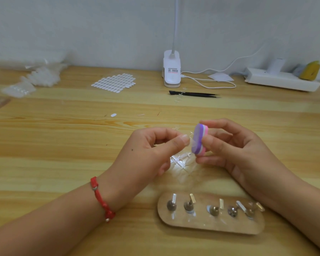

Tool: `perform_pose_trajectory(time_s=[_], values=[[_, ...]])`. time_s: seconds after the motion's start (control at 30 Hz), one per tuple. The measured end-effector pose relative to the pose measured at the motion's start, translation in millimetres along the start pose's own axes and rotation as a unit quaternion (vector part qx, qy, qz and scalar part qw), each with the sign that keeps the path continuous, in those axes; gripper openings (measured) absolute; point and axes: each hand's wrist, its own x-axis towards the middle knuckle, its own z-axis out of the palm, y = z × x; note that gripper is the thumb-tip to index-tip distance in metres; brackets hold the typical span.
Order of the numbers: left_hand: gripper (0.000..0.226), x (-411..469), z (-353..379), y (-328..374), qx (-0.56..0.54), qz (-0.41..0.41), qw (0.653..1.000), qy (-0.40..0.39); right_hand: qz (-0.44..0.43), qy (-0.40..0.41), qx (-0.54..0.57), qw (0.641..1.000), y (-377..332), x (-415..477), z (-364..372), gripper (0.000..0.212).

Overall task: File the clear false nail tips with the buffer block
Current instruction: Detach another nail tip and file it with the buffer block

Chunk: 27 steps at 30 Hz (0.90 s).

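My left hand (151, 154) pinches a clear false nail tip (192, 143) between thumb and forefinger, above the wooden table. The tip's end touches the purple face of a small buffer block (199, 140), purple, white and pink in layers, which my right hand (235, 150) holds upright between thumb and fingers. Below the hands a loose heap of clear nail tips (181, 164) lies on the table. A red cord bracelet (102, 198) is on my left wrist.
A wooden oval stand (209, 224) with several metal nail holders sits near the front edge. Black tweezers (194, 94), a white clip lamp (172, 71) with cable, a sheet of adhesive tabs (115, 82), plastic bags (37, 78) and a power strip (281, 81) lie farther back.
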Motion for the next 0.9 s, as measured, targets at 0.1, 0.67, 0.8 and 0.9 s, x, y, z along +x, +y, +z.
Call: perform_pose_trajectory(time_s=[0.1, 0.67, 0.8, 0.9], values=[[0.017, 0.7, -0.8, -0.9, -0.01, -0.001, 1.0, 0.013, 0.02, -0.037, -0.027, 0.999, -0.3, -0.2, -0.9, 0.031], [0.019, -0.6, 0.0, 2.6, -0.017, -0.005, 1.0, 0.005, 0.009, -0.006, 0.014, 1.0, -1.8, 0.6, -0.9, 0.035], [0.023, 0.4, -0.7, 3.7, -0.028, -0.011, 0.999, 0.017, 0.013, -0.056, -0.049, 0.997, -4.3, -1.4, 3.8, 0.03], [0.024, -0.4, -1.5, 4.8, 0.005, -0.006, 1.0, 0.011, 0.002, 0.009, 0.003, 1.0, -2.6, 0.3, 1.6, 0.03]])
